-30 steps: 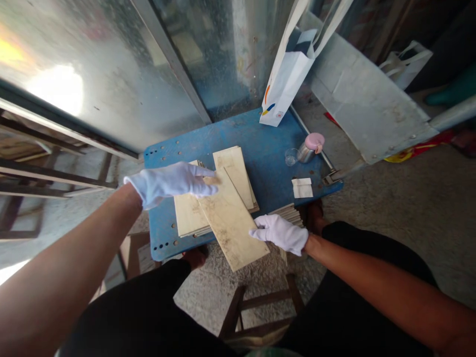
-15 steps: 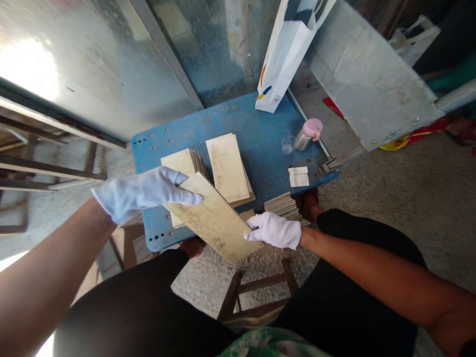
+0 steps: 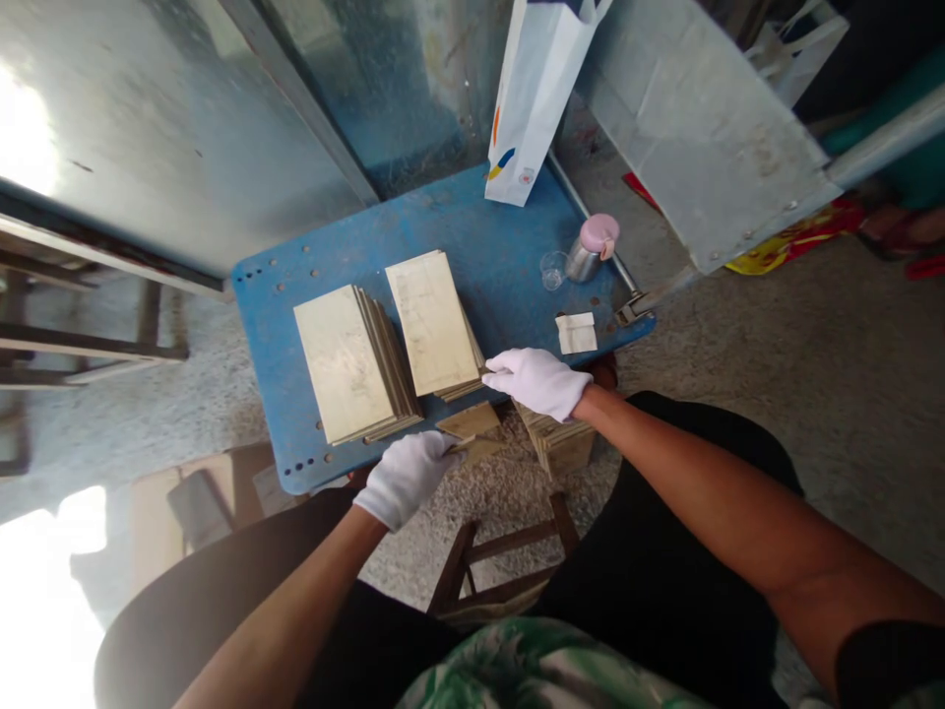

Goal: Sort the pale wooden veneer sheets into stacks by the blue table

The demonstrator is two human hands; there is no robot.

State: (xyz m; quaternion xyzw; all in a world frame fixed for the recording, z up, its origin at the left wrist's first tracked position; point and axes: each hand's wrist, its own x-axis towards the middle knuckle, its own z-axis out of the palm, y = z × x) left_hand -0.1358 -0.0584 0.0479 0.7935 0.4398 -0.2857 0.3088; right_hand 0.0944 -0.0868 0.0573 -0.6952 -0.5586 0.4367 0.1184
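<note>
My left hand (image 3: 409, 478), in a white glove, is low in front of the blue table. Its fingers close on the edge of a thin tan plate (image 3: 479, 450). My gloved right hand (image 3: 538, 384) is at the table's front edge, fingers bent together by the near corner of the middle stack of cream plates (image 3: 432, 325). Whatever those fingers pinch, if anything, is hidden. A fanned stack of cream plates (image 3: 344, 364) lies to the left. Below my right hand is another stack of plates (image 3: 565, 448); a tan piece (image 3: 472, 419) lies between my hands.
On the blue table (image 3: 509, 246) are a steel flask with a pink lid (image 3: 587, 258), a clear cup (image 3: 552, 271), a white packet (image 3: 577, 333) and a white paper bag (image 3: 535, 108). A wooden stool (image 3: 509, 542) stands between my legs. A metal panel (image 3: 709, 128) juts in at right.
The large cream plate held between both hands is out of them. My left hand has moved down and right to the tan plate; my right hand has moved up. The view has shifted slightly.
</note>
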